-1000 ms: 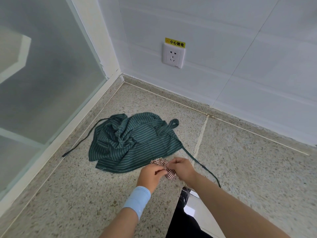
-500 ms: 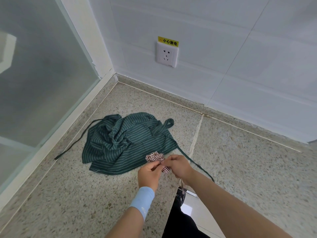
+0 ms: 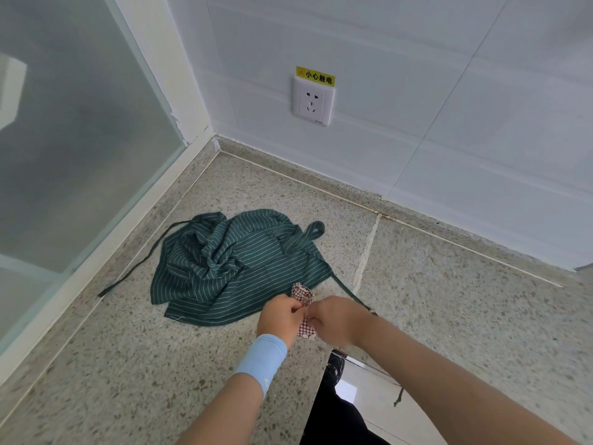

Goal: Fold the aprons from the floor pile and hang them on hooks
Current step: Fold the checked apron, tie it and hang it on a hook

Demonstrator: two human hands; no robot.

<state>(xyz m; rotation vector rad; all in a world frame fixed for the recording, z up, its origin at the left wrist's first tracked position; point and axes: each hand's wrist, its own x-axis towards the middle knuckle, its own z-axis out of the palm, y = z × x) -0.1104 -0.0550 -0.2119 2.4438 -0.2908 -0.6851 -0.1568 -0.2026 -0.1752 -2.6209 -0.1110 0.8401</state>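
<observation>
While the fingers (image 3: pixel 290 306) of both hands stay pinched on the small checked cloth (image 3: pixel 301 292), they have drawn closer together over the last second, and the cloth now bunches above the knuckles with one corner below; it may be a folded apron being tied, though the hands hide too much to tell. The left hand (image 3: pixel 279 317) and right hand (image 3: pixel 340 319) hover at the near edge of the green striped apron (image 3: pixel 231 268). It lies as crumpled on the floor (image 3: pixel 449 316) as before, its folding not begun.
</observation>
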